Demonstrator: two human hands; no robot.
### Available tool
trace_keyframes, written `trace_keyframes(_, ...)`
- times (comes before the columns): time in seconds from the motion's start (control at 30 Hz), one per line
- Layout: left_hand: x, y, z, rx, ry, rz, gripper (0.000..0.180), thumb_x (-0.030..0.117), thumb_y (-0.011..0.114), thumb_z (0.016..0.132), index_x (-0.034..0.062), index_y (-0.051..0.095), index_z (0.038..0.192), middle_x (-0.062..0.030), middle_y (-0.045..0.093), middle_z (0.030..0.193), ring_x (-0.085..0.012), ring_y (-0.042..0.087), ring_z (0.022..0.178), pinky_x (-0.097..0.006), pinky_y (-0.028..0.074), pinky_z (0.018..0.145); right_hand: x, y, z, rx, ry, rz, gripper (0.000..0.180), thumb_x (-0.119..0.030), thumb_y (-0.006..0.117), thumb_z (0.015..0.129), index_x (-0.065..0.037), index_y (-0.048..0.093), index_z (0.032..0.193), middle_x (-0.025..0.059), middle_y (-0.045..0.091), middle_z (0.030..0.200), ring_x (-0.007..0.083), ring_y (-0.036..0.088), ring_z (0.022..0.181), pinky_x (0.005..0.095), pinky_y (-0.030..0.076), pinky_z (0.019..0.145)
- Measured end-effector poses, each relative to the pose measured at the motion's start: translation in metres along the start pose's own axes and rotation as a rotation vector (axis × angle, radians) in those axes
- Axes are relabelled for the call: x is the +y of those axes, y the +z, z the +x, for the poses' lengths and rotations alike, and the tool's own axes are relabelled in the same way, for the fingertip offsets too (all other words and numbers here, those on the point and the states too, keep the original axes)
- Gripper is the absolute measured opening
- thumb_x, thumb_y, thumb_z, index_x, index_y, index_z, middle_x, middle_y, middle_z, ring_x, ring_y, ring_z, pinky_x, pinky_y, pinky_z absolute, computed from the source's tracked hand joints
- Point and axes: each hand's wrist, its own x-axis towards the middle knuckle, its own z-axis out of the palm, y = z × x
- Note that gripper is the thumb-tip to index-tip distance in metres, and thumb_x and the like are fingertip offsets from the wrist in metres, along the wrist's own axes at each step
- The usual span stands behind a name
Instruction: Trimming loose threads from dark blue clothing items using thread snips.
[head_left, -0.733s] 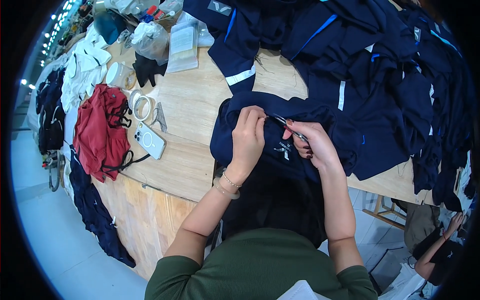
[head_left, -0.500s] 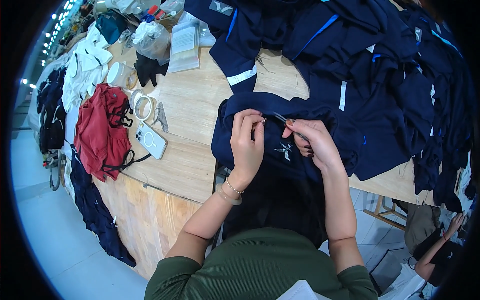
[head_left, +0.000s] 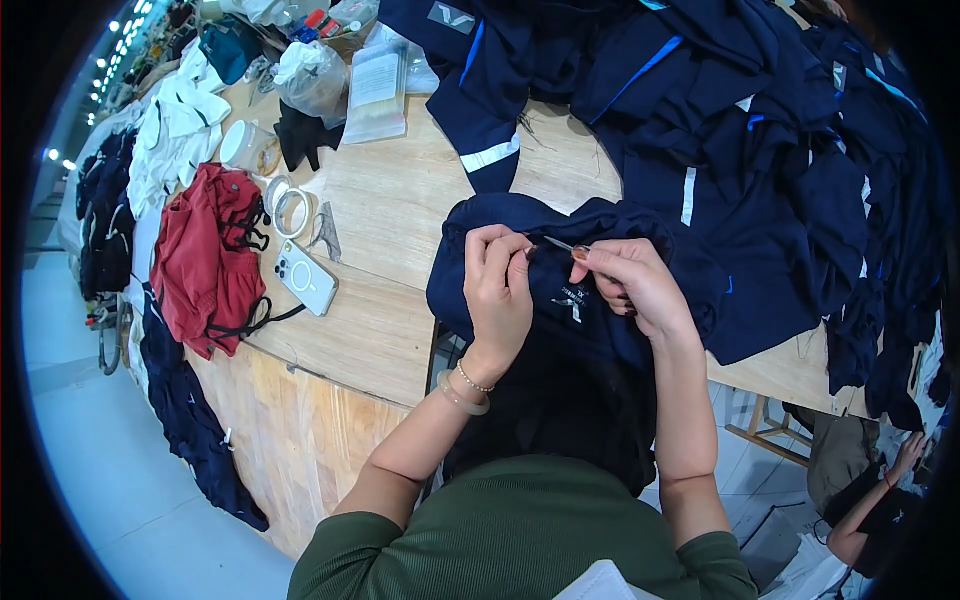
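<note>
A navy garment lies bunched at the near edge of the wooden table, a pale printed mark on its inside facing up. My left hand pinches a bit of it near the top edge, fingertips pressed together. In my right hand is a small pair of metal thread snips, their slim tips aimed left at the pinched spot. The snips' handles are mostly hidden by my fingers. Any thread between the left fingertips is too fine to make out.
Navy garments are heaped across the far and right table. On the left lie a red garment, a phone, tape rolls and a plastic tub. Another person's arm shows at lower right.
The blades of the snips, slightly parted before, now look closed together. My right hand has shifted a little, and the view has moved slightly. My left hand keeps its pinch.
</note>
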Motion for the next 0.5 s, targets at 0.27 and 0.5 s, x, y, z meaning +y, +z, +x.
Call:
trace_keyframes(0.27, -0.0005, -0.0013, -0.0012, -0.003, 0.047, 0.026, 0.008, -0.008, 0.056, 0.083, -0.0034, 0.058, 0.089, -0.012, 0.052, 0.091, -0.0222, 0.056, 0.078, -0.029, 0.048, 0.065, 0.0, 0.007, 0.0032, -0.032, 0.048, 0.032, 0.03, -0.027, 0.061, 0.089, -0.003, 0.066, 0.072, -0.0071, 0.038, 0.05, 0.0015, 0.027, 0.042, 0.0202, 0.017, 0.04)
trace_keyframes(0.5, 0.0006, -0.0024, -0.0022, -0.014, 0.039, 0.022, 0.009, -0.009, 0.055, 0.083, -0.004, 0.058, 0.09, -0.0125, 0.051, 0.092, -0.0216, 0.056, 0.077, -0.029, 0.049, 0.066, 0.0014, 0.0092, 0.0058, -0.049, 0.053, 0.03, 0.031, -0.028, 0.061, 0.089, -0.003, 0.066, 0.072, -0.0074, 0.037, 0.05, 0.0013, 0.028, 0.042, 0.0202, 0.016, 0.04)
